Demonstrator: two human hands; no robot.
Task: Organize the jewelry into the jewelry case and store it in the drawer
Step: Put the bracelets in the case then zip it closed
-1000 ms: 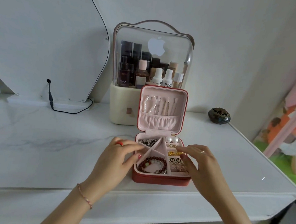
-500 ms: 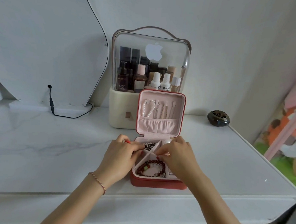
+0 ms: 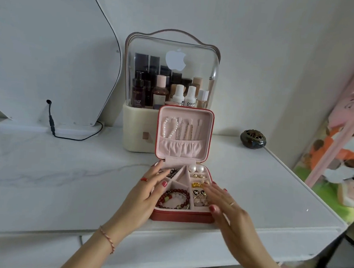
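square red jewelry case with pink lining (image 3: 182,216): lid up, near white marble table's (image 3: 65,178) front edge | left hand (image 3: 145,191): fingers straight, over case's left side | right hand (image 3: 222,203): fingers straight, over right side

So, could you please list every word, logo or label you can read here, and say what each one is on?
"YOUTH CODE": dark bottle at the cosmetics organiser's left.
"poom poom", partly cut off: white bottle behind the jewelry case lid.
Apple logo, no words: organiser's clear cover.
Brand line on the dark bottle, other bottle labels: too small to read.
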